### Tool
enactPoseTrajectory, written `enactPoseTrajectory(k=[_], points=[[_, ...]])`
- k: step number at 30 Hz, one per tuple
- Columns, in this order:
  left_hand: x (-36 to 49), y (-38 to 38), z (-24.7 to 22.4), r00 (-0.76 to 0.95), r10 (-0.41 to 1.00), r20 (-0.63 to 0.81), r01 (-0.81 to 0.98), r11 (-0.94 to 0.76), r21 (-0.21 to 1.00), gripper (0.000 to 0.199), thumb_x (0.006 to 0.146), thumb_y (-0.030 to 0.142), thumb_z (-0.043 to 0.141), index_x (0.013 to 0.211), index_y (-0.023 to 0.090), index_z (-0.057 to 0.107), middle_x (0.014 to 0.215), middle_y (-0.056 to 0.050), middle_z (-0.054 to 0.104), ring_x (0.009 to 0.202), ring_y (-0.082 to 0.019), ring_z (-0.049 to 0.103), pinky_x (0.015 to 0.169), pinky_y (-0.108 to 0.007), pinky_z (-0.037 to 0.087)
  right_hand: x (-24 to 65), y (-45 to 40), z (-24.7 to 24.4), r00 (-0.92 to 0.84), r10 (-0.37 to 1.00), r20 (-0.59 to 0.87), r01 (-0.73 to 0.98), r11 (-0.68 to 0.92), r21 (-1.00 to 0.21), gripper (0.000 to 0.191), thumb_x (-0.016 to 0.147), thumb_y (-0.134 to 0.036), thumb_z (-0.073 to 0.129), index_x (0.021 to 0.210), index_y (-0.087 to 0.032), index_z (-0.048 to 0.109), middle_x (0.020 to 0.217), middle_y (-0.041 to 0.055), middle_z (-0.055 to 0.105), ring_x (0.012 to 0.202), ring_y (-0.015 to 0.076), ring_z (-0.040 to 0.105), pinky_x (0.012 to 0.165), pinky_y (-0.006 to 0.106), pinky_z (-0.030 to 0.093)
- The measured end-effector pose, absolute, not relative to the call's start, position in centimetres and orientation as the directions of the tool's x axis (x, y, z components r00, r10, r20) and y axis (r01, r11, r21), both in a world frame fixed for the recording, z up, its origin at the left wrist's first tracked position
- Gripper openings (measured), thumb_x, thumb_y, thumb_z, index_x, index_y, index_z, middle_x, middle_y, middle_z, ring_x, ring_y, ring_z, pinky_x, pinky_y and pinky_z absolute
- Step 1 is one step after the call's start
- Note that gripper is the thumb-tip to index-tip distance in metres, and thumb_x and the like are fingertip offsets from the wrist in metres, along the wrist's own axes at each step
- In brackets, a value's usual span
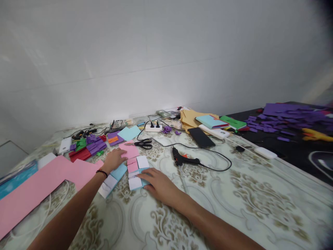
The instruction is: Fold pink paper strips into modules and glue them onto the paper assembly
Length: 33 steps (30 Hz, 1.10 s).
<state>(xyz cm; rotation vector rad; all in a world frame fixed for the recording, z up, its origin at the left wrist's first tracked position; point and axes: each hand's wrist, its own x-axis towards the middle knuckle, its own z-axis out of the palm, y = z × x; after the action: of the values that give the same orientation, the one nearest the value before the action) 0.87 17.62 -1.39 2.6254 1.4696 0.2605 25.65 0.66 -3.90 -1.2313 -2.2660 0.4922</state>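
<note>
My left hand [113, 161] reaches over a pink paper sheet [130, 151], fingers stretched out, with the tips at the sheet's left edge. My right hand [159, 184] lies with spread fingers on a small folded card [135, 183] of white and light blue paper. Just behind that card are small pink paper pieces [132, 164] and a white square [142, 161]. Another white and light blue folded card [108, 185] sits partly under my left wrist. Black-handled scissors [144, 143] lie behind my hands, their blades toward the pink sheet.
A black glue gun [183, 158] with its cable lies right of my hands. Behind it are a phone [201, 137] and a white power strip [153, 128]. Long pink sheets [33, 194] spread at left. Purple pieces [273, 121] heap on the dark surface at right.
</note>
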Motion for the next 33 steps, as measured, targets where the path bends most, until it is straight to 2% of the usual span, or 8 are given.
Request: enactPoseTrajectory(k=[8,15,18,21,24,27,29,33], points=[[1.4,16.8,-1.4,0.449,0.886,0.12,0.844,-0.464,0.269,0.034,0.102,0.034,0.065,0.131,0.018,0.064,0.134,-0.012,0.065,0.112,-0.026,0.068,0.095,-0.047,0.06,25.3,0.4,-3.3,-0.409,0.847,0.34,0.573,0.529,-0.626,0.052,0.102,-0.01,0.049,0.152,-0.025,0.054,0.129,0.0139,0.068,0.117,0.0259,0.065,0.103,0.042,0.055],[0.7,17.0,1.2,0.344,0.927,0.151,0.814,-0.374,0.444,0.028,0.101,0.036,0.066,0.12,0.015,0.069,0.121,-0.01,0.071,0.105,-0.024,0.07,0.092,-0.045,0.06,25.3,1.1,-4.3,-0.381,0.826,0.416,0.49,0.562,-0.667,0.037,0.097,-0.005,0.055,0.124,-0.023,0.073,0.121,0.0104,0.073,0.116,0.0232,0.066,0.104,0.039,0.054],[-0.1,16.2,3.4,0.318,0.932,0.177,0.752,-0.361,0.551,0.031,0.095,0.044,0.067,0.099,0.015,0.076,0.104,-0.01,0.078,0.097,-0.027,0.072,0.087,-0.038,0.058,25.5,1.6,-5.0,-0.322,0.861,0.393,0.526,0.508,-0.682,0.036,0.093,-0.003,0.057,0.12,-0.019,0.073,0.124,0.0133,0.072,0.118,0.0253,0.065,0.105,0.043,0.052],[-0.5,14.2,5.4,0.301,0.932,0.203,0.67,-0.358,0.65,0.044,0.091,0.055,0.065,0.103,0.015,0.078,0.101,-0.009,0.079,0.09,-0.027,0.073,0.077,-0.033,0.058,26.0,2.0,-5.2,-0.221,0.906,0.36,0.57,0.42,-0.706,0.035,0.085,0.0,0.062,0.114,-0.016,0.074,0.12,0.016,0.073,0.117,0.0306,0.064,0.108,0.053,0.048],[-0.1,11.6,7.2,0.3,0.923,0.241,0.586,-0.377,0.717,0.049,0.089,0.06,0.066,0.102,0.014,0.078,0.097,-0.009,0.079,0.088,-0.025,0.073,0.079,-0.033,0.057,26.7,2.0,-4.1,-0.105,0.928,0.356,0.58,0.348,-0.736,0.042,0.087,-0.006,0.063,0.126,-0.018,0.069,0.117,0.0145,0.074,0.114,0.0311,0.066,0.108,0.056,0.046],[0.8,9.0,8.8,0.328,0.908,0.262,0.513,-0.404,0.757,0.045,0.089,0.059,0.068,0.103,0.017,0.079,0.096,-0.008,0.079,0.084,-0.024,0.074,0.076,-0.032,0.058,27.1,1.3,-1.3,-0.019,0.924,0.382,0.509,0.338,-0.792,0.057,0.097,-0.018,0.055,0.153,-0.022,0.046,0.11,0.0086,0.075,0.095,0.022,0.071,0.095,0.043,0.056],[1.3,7.6,10.0,0.368,0.878,0.308,0.436,-0.455,0.777,0.035,0.09,0.052,0.071,0.097,0.019,0.08,0.096,-0.007,0.079,0.086,-0.024,0.074,0.075,-0.03,0.058,27.2,0.8,1.4,0.008,0.926,0.377,0.283,0.359,-0.889,0.067,0.097,-0.024,0.059,0.16,-0.027,0.036,0.11,0.0065,0.076,0.082,0.0179,0.071,0.085,0.038,0.06],[2.2,5.7,12.6,0.46,0.72,0.52,0.307,-0.678,0.668,0.016,0.092,0.033,0.073,0.1,0.023,0.083,0.1,-0.008,0.08,0.091,-0.022,0.073,0.079,-0.031,0.058,27.0,0.4,7.4,0.006,0.885,0.465,0.129,0.46,-0.878,0.07,0.09,-0.025,0.071,0.155,-0.032,0.046,0.119,0.0064,0.075,0.085,0.0157,0.071,0.08,0.033,0.061]])
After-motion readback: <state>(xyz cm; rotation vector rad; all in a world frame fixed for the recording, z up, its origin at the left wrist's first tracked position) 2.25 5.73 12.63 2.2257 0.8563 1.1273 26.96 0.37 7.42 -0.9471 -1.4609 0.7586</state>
